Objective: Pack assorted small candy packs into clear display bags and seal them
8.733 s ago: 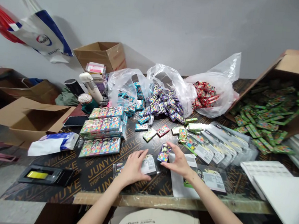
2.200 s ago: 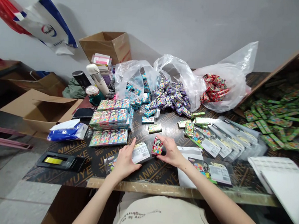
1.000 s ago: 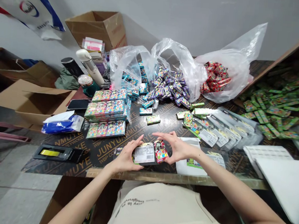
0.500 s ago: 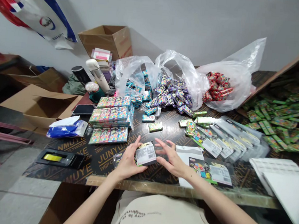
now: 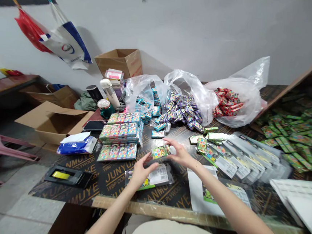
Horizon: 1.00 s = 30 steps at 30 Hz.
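Observation:
My right hand (image 5: 179, 154) pinches a small green patterned box (image 5: 160, 152) by its right end, its thumb and forefinger at the edge. My left hand (image 5: 141, 171) is open just left of that box, thumb and fingers apart. Beneath both hands, a clear plastic sleeve with a printed card (image 5: 159, 176) lies flat on the table, and my left hand partly covers its left side. A white-and-blue small box (image 5: 157, 134) lies just beyond my right fingertips. Stacked packs of colourful boxes (image 5: 117, 152) are to the left of my hands.
Clear bags hold blue, purple and red small packets (image 5: 228, 103) at the back. Fanned sleeved cards (image 5: 235, 164) lie on the right, beside a carton of green packets (image 5: 296, 140). A tape dispenser (image 5: 67, 176), a blue wipes pack (image 5: 77, 143) and a phone (image 5: 94, 126) are on the left.
My right hand has left the sleeved card, reached forward and taken the green box, bringing it nearer. My left hand has let go of the card, which now lies flat. The view has shifted.

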Available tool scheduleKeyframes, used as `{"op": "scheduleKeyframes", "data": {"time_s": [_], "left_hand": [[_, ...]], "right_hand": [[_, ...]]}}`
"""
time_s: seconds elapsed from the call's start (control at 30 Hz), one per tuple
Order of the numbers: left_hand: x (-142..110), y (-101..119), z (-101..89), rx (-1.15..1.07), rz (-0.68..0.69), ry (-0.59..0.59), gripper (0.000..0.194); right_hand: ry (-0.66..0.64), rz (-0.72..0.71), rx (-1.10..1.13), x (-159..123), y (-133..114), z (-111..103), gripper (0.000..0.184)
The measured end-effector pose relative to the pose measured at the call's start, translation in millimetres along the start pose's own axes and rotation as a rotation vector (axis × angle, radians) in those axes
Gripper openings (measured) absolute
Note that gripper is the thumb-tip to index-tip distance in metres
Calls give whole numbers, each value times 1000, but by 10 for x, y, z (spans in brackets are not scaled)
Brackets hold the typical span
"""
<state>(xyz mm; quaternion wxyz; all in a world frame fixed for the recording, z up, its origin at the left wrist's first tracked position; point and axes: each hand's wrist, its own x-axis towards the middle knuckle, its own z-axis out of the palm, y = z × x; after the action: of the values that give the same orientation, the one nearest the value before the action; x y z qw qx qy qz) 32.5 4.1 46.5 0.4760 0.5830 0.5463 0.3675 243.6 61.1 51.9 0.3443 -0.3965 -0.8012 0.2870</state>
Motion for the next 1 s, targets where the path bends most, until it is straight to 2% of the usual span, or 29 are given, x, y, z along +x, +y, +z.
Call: {"op": "scheduleKeyframes", "data": {"time_s": [0.1, 0.2, 0.37, 0.5, 0.6, 0.7, 0.77, 0.83, 0.9, 1.0], "left_hand": [[53, 160, 50, -416, -183, -96, 35], [67, 274, 176, -630, -300, -96, 30], [-4, 360, 489, -797, -406, -85, 31], [-92, 383, 638, -773, -367, -155, 30], [-108, 344, 563, -576, -266, -227, 28], [-85, 227, 340, -88, -14, -217, 39], [-81, 115, 182, 311, 189, -175, 69], [-97, 1, 76, 628, 311, -223, 104], [-126, -85, 39, 795, 352, -288, 113], [-163, -137, 52, 810, 375, -285, 110]], "right_hand": [[7, -76, 6, -206, -266, -53, 69], [125, -64, -46, -355, -400, -86, 64], [200, -17, -134, -496, -486, 49, 86], [319, 101, -75, -545, -540, 162, 85], [285, 163, -20, -584, -536, 110, 88], [247, 188, -74, -672, -435, 8, 87], [208, 192, -166, -755, -318, -20, 82], [138, 187, -244, -834, -198, 7, 79], [61, 174, -272, -891, -113, 71, 81], [-37, 136, -212, -924, -94, 150, 89]]}}
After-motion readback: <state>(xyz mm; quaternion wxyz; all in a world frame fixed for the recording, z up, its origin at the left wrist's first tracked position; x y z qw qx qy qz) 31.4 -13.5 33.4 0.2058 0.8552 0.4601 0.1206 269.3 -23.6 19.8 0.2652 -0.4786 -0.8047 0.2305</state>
